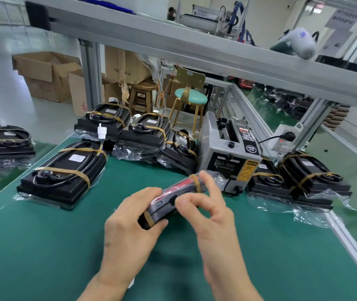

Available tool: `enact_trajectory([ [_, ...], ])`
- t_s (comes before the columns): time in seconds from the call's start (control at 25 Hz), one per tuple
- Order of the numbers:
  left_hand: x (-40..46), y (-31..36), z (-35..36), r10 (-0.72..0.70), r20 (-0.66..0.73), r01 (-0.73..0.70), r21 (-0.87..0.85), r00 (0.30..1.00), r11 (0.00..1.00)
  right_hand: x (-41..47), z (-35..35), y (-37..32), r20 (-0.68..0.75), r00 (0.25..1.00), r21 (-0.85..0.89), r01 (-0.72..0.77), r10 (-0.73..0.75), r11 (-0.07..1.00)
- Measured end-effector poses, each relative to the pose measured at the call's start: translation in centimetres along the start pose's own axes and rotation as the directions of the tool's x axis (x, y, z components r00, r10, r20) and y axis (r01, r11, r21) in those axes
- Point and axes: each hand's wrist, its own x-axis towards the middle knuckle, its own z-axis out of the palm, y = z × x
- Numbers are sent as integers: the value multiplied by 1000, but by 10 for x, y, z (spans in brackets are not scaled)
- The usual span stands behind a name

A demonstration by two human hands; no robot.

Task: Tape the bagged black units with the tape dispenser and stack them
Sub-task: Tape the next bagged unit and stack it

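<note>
Green matting covers the bench [42, 246]. Above its near centre, both hands hold one bagged black unit [173, 197] on edge, clear of the mat, two tan tape bands crossing its glossy film. Left hand [129, 227] wraps the near end, fingers curled shut around it. Right hand [212, 211] pinches the top edge with thumb and forefinger, remaining fingers spread. Just beyond stands the grey, boxy tape dispenser [227, 148]. Taped units lie flat at left [64, 177], stacked at right [303, 181], and along the far edge [145, 131].
</note>
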Motion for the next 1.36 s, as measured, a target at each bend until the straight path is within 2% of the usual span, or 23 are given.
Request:
enact_trajectory([
  [0.2, -5, 3, 6, 29, -61, -26, 59, 998, 998, -7, 14, 18, -57, 998, -62, -30, 27, 998],
  [0.64, -7, 10, 9, 26, -71, -18, 107, 997, 994, -7, 29, 20, -127, 992, -103, -36, 22, 994],
  [0.88, -7, 11, 8, 45, -65, -38, 119, 997, 992, -7, 32, 26, -191, 981, -37, -31, 24, 999],
  [1.12, -7, 13, 9, 37, -75, -29, 110, 996, 993, -8, 33, 26, -182, 981, 60, -53, 63, 997],
  [1.36, -6, 14, 9, 40, -91, -29, 121, 995, 992, -10, 38, 31, -231, 971, 67, -46, 61, 997],
])
